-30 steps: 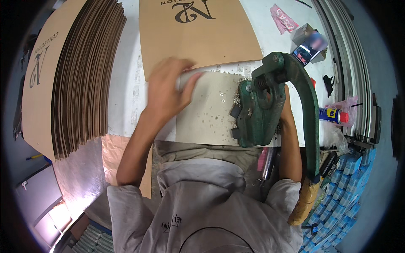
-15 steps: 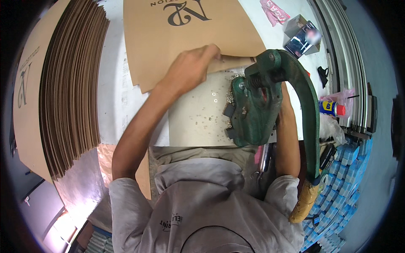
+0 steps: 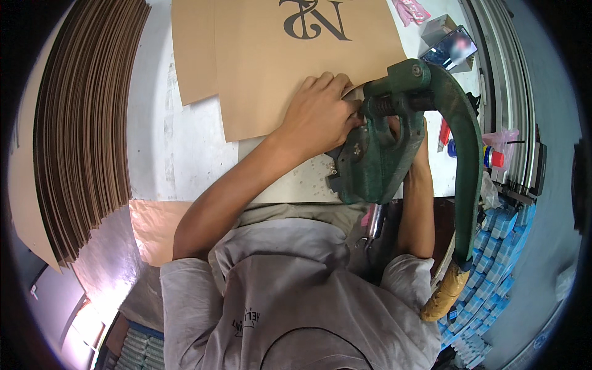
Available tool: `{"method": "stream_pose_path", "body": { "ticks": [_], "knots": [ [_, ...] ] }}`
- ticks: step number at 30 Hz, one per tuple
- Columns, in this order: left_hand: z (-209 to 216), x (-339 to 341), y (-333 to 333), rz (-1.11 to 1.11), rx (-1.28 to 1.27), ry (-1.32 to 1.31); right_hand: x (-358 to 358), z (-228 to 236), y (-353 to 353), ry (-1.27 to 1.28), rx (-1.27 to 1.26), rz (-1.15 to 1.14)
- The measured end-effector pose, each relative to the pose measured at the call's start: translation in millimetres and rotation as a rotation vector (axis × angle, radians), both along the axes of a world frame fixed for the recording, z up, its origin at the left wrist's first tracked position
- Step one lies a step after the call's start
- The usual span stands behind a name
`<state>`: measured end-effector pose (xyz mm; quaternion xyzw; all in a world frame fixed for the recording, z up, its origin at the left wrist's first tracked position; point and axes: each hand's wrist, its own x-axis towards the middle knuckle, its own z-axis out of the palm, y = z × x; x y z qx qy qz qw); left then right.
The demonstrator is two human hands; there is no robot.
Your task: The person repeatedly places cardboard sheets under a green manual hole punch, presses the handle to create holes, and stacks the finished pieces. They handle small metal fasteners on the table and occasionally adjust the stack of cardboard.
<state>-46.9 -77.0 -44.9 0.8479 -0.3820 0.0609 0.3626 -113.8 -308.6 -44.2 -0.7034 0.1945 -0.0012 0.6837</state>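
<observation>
A flat brown paper bag [image 3: 265, 74] with a dark printed emblem lies in front of me, its near edge reaching a green hand press [image 3: 376, 160]. My left hand [image 3: 320, 114] is closed on the bag's edge at the press jaw, fingers curled, the fingertips partly out of sight. Behind the press body is my right hand [image 3: 394, 126], of which only a sliver shows; its fingers are hidden. The press's curved lever ends in a tape-wrapped handle [image 3: 445, 293] beside my right arm. Small metal eyelets [image 3: 333, 168] sit at the press's left side.
A tall stack of folded brown bags [image 3: 86, 123] stands on the left. At the back right are a small box [image 3: 439, 29], a phone [image 3: 450, 48] and a pink wrapper [image 3: 412, 11]. A spray can [image 3: 487, 154] lies right of the lever, above blue-wrapped bundles [image 3: 493, 259].
My left hand has moved right to the press jaw, and the bag has shifted toward the press with it. The lever still stands in much the same pose.
</observation>
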Motion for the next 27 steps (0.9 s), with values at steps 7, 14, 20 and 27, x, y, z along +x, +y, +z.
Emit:
{"method": "stream_pose_path", "body": {
  "ticks": [7, 14, 20, 27],
  "knots": [
    [3.3, 2.8, -6.1, 0.024, 0.062, -0.028, -9.4, 28.0, 1.1, 0.078, -0.272, 0.022],
    [0.4, 5.7, 1.7, 0.038, 0.036, -0.021, -86.2, 197.6, 17.8, -0.557, -1.049, 0.019],
    [2.9, 3.2, -8.1, -0.018, 0.059, 0.000, -103.4, 113.5, 49.7, -0.772, -1.355, 0.679],
    [0.4, 5.6, 8.0, 0.015, 0.124, -0.048, -89.9, 184.2, 19.7, -0.638, -0.635, 0.198]
  ]
}}
